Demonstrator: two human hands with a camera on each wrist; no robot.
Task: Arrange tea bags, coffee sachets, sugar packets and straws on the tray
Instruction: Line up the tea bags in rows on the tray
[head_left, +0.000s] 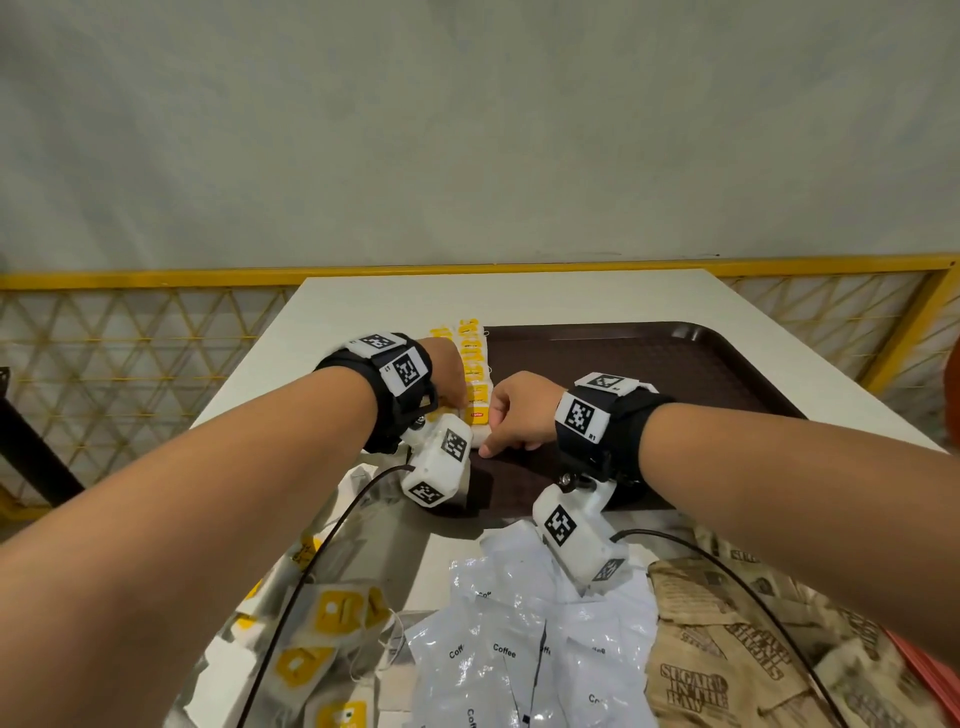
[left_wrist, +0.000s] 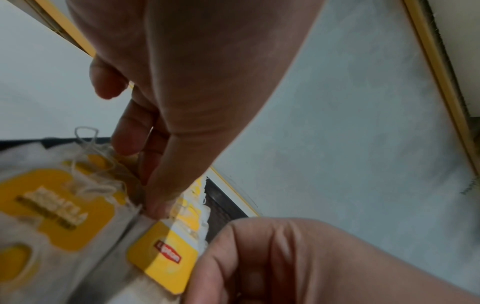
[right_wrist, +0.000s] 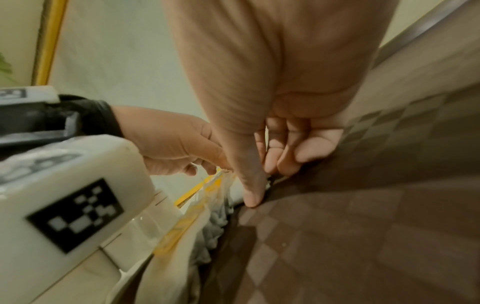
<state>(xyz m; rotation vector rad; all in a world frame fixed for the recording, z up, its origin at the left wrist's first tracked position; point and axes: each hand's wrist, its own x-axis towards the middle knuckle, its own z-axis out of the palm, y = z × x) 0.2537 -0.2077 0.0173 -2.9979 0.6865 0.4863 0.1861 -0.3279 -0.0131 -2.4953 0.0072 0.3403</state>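
Note:
A dark brown tray (head_left: 649, 374) lies on the white table (head_left: 363, 301). A row of yellow-tagged tea bags (head_left: 475, 364) runs along the tray's left edge, and a second short yellow row lies just left of it. My left hand (head_left: 449, 387) reaches down on the row's left side, its straight fingertips (left_wrist: 155, 207) touching the tea bags (left_wrist: 161, 255). My right hand (head_left: 514, 415) is at the near end of the row on its right. Most of its fingers (right_wrist: 285, 162) are curled, and one straight digit touches the tray (right_wrist: 363, 226) beside the tea bags (right_wrist: 187, 222). Neither hand holds anything.
Near me on the table lie loose tea bags (head_left: 311, 639), white coffee sachets (head_left: 519, 644) and brown sugar packets (head_left: 753, 654). Black cables trail from both wrist cameras across these piles. A yellow mesh fence (head_left: 130, 353) stands behind the table.

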